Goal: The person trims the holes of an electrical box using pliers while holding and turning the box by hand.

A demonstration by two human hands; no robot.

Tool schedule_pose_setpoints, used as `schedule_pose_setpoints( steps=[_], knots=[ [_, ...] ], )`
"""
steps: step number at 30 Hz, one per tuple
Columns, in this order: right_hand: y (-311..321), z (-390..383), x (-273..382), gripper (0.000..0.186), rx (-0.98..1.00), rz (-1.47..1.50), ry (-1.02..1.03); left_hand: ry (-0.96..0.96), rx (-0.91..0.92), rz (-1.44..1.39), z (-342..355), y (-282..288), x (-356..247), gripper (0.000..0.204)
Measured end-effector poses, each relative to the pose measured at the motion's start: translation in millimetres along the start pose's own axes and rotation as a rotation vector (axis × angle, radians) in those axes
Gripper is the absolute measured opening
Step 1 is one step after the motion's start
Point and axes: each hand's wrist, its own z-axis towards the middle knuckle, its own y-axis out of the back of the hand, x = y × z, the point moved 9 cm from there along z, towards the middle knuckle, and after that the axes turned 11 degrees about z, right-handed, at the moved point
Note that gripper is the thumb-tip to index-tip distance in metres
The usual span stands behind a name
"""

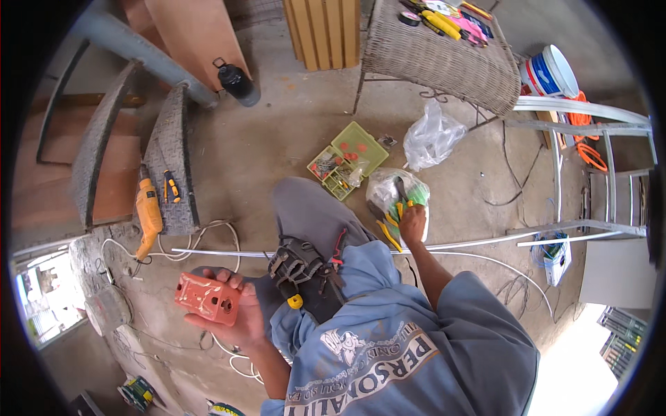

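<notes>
In my left hand [239, 320] is an orange-red plastic electrical box [201, 297], rectangular, with pale smears and a dark round hole; my fingers curl around its edge. My right hand [414, 223] is closed on a pair of yellow-handled pliers [401, 191] over a clear plastic bag [386, 182] with green things inside. Beside that hand, a second yellow-handled plier [390, 232] lies against the bag. My palm and fingers partly hide the gripped handles. A tool pouch [300, 263] with a red-handled tool sits at my waist.
An open green organizer box [371, 142] with small parts lies ahead, near another plastic bag [436, 132]. An orange power drill [148, 211] and screwdrivers [171, 187] rest on a stair tread at left. A wicker table [444, 59] holds tools; a metal ladder [600, 128] stands right. Cables cross the floor.
</notes>
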Motion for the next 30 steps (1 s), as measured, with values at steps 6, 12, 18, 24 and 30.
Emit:
schedule_pose_setpoints(
  steps=[6,12,18,24,30],
  knots=[
    [-55,6,10,0.043,0.444,-0.319,-0.024,-0.044,-0.118,-0.055,-12,-3,-6,0.077],
    [-24,36,-30,0.042,0.331,-0.189,-0.019,0.045,-0.239,-0.224,-1,-3,14,0.077],
    [-5,23,-38,0.028,0.618,0.588,-0.731,-0.059,-0.178,-0.25,-12,0,-1,0.076],
    [50,38,-16,0.042,0.384,0.2,-0.275,-0.049,-0.07,-0.262,0,-8,-3,0.08],
    [89,40,127,0.037,0.415,0.856,-0.71,-0.072,-0.053,-0.266,3,-16,-10,0.084]
  ],
)
